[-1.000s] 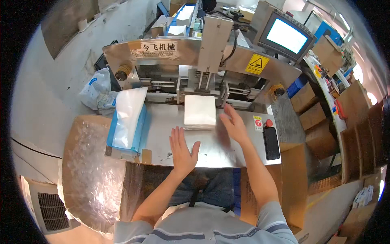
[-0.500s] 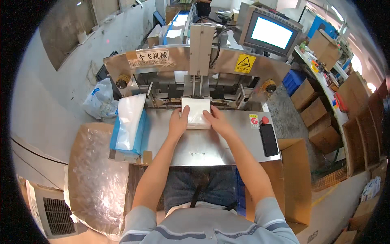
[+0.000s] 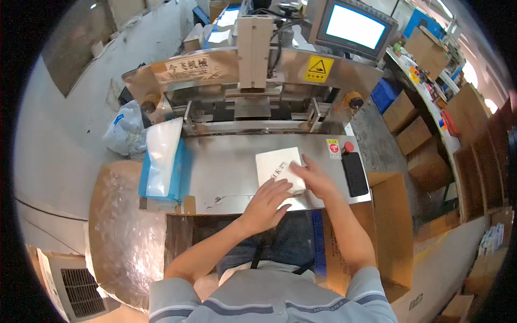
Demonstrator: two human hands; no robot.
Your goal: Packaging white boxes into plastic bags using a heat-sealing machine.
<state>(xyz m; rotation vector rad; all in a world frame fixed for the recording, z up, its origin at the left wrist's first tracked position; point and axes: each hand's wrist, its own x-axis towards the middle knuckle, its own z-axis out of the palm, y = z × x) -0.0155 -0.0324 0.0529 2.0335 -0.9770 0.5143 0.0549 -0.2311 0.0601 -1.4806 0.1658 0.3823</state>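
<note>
A white, square, box-like package (image 3: 277, 161) with dark print on its top lies slightly turned on the steel work surface (image 3: 226, 161), right of the middle. My right hand (image 3: 319, 182) grips its right side, the thumb over the top and a finger along the edge. At its near left corner is my left hand (image 3: 266, 204), fingers stretched out over the near edge and thumb apart. Whether the left fingertips press on the package cannot be made out. Beyond it, a metal plate (image 3: 252, 107) sits in the machine's opening, under an upright column (image 3: 254, 51).
A blue box with white plastic sleeves (image 3: 160, 167) stands at the left. A red button (image 3: 349, 147) and black phone (image 3: 355, 175) are at the right. A carton of clear plastic bags (image 3: 126, 237) stands lower left, an open carton (image 3: 390, 231) lower right. A monitor (image 3: 353, 27) rises behind.
The package has come away from the machine's opening, toward me and rightward, and is turned, with print now showing on top. My left hand has moved from its left side to the near edge.
</note>
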